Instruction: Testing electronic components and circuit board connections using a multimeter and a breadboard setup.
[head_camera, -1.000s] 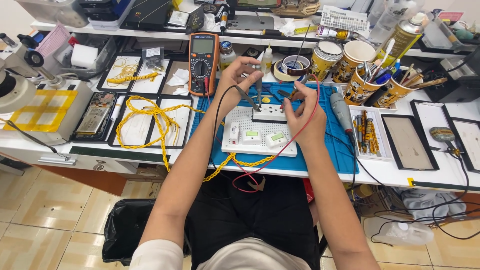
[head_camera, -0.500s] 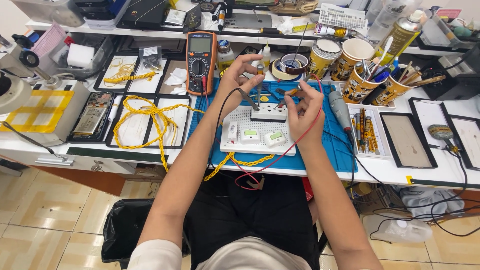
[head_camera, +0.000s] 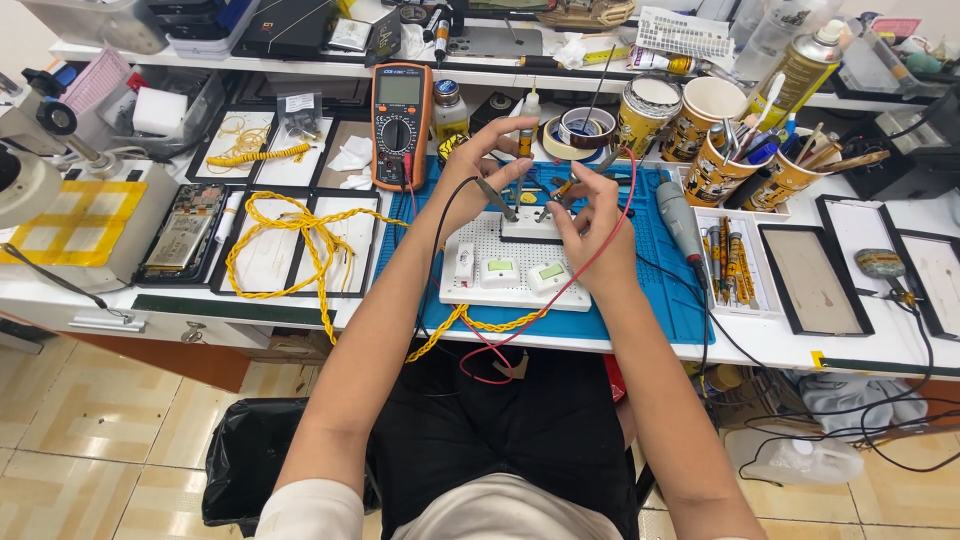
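My left hand (head_camera: 478, 168) holds a black test probe (head_camera: 496, 198) whose black lead runs down along my forearm. My right hand (head_camera: 590, 212) holds a red test probe (head_camera: 560, 190) with a red lead looping over the wrist. Both probe tips point down at a small white part (head_camera: 528, 226) at the far edge of a white perforated board (head_camera: 470, 284). Three small white modules (head_camera: 500, 272) sit on the board's near half. The board lies on a blue mat (head_camera: 668, 300). An orange multimeter (head_camera: 400, 122) stands just left of my left hand.
Yellow braided cables (head_camera: 290, 238) lie on black trays at left, next to a phone board (head_camera: 180, 236) and a microscope base (head_camera: 70, 222). Paper cups of tools (head_camera: 718, 150), tape rolls (head_camera: 578, 136), a spray can (head_camera: 806, 64) and framed trays (head_camera: 810, 274) crowd the right. A black bin bag (head_camera: 240, 474) sits on the floor.
Both hands have shifted slightly, drawing the two probe tips closer together over the small white part. The board and the multimeter have stayed put.
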